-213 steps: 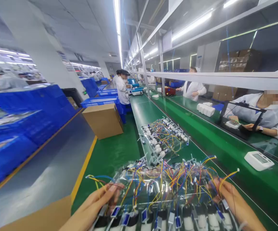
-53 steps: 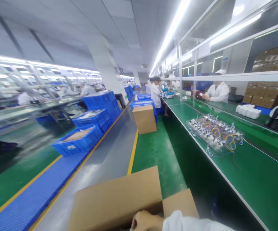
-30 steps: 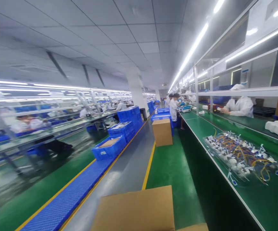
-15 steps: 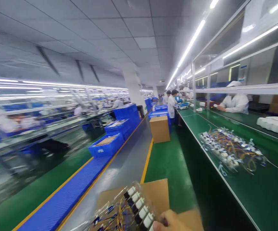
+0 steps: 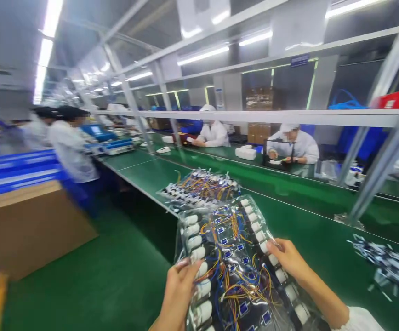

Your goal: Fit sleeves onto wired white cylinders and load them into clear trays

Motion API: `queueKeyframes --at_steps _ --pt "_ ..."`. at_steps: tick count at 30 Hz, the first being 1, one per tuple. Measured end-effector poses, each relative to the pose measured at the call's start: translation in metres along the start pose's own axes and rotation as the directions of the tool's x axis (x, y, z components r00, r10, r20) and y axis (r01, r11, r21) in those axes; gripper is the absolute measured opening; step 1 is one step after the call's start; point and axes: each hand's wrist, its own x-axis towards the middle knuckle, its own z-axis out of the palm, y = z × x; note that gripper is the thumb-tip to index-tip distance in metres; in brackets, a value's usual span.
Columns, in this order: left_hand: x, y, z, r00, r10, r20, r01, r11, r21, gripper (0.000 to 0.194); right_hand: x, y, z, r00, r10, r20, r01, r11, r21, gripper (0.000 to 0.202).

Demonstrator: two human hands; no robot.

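A clear plastic tray point(image 5: 232, 257) of wired parts spans the space between my two hands, tilted over the near edge of the green bench. White cylinders line both its sides, with yellow and blue wires and small blue pieces between them. My left hand point(image 5: 180, 287) pinches its left rim by the white cylinders. On the opposite rim, my right hand point(image 5: 289, 259) is closed with the thumb on top. Just beyond lies a similar batch of wired parts point(image 5: 202, 186) on the green bench point(image 5: 323, 234).
White strips point(image 5: 389, 264) lie on the bench at right. A cardboard box point(image 5: 30, 230) and blue crates point(image 5: 16, 170) stand at left, near people in white coats point(image 5: 70, 149). Across the bench, people point(image 5: 294, 142) sit behind a metal shelf frame point(image 5: 254, 117).
The view has swung right, from the aisle to the bench. The held tray now shows more fully over the bench edge, and my left hand has come into view on it.
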Motion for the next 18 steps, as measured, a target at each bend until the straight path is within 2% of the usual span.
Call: queueKeyframes --at_steps 2,5,8,10,13,16,18 --pt "0.007 0.020 0.058 0.980 0.057 0.191 -0.059 0.998 0.008 0.063 -0.014 0.011 -0.034 0.988 0.059 -0.143 -0.054 0.998 0.037 0.055" --pt "0.019 0.047 0.133 0.913 0.071 0.401 -0.097 0.994 0.045 0.062 -0.033 0.028 -0.071 0.936 0.161 -0.315 -0.126 0.984 0.127 0.055" --pt "0.036 0.065 0.198 0.833 0.064 0.550 -0.139 0.986 0.096 0.054 -0.043 0.045 -0.094 0.868 0.247 -0.431 -0.160 0.960 0.229 0.050" --pt "0.046 0.069 0.235 0.769 0.048 0.637 -0.174 0.975 0.136 0.049 -0.046 0.057 -0.104 0.820 0.289 -0.494 -0.162 0.945 0.285 0.045" --pt "0.051 0.060 0.279 0.710 0.001 0.704 -0.238 0.942 0.238 0.045 -0.047 0.074 -0.114 0.749 0.344 -0.566 -0.155 0.922 0.355 0.042" --pt "0.059 0.042 0.306 0.709 -0.029 0.705 -0.348 0.854 0.385 0.050 -0.051 0.089 -0.121 0.696 0.397 -0.599 -0.147 0.894 0.423 0.047" --pt "0.072 0.035 0.321 0.719 -0.019 0.694 -0.429 0.775 0.465 0.054 -0.056 0.096 -0.124 0.684 0.412 -0.601 -0.130 0.881 0.456 0.054"
